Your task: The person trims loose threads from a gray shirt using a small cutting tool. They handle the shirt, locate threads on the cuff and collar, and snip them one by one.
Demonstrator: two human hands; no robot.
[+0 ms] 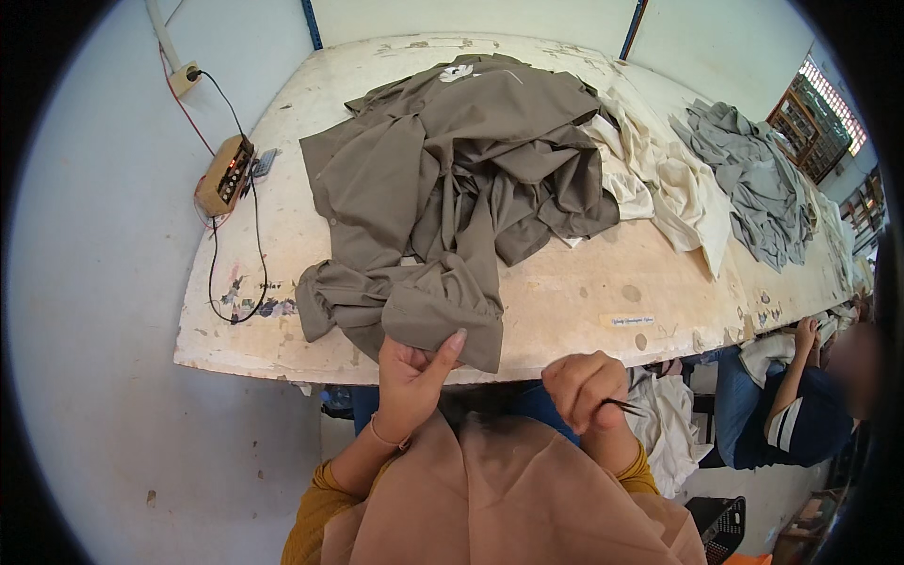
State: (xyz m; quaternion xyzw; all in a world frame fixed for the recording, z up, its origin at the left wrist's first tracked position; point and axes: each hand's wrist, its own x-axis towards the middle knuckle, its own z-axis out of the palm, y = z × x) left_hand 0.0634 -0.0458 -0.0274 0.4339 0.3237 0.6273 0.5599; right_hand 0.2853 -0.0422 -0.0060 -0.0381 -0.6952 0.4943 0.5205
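Observation:
A brown-grey garment lies heaped in folds on the worn table in front of me. My left hand grips the edge of its gathered cuff at the table's near edge, thumb on top and fingers underneath. To the right, my right hand is closed, off the cloth and near the table's front edge. Out of that fist stick the thin dark tips of a small pointed tool, perhaps thread snips or tweezers; the rest of it is hidden by the fingers.
Cream cloth and grey cloth lie on the table further right. A wooden-cased electrical device with a looping cable stands at left by the wall. Another person sits at right, handling cloth. A black crate is on the floor.

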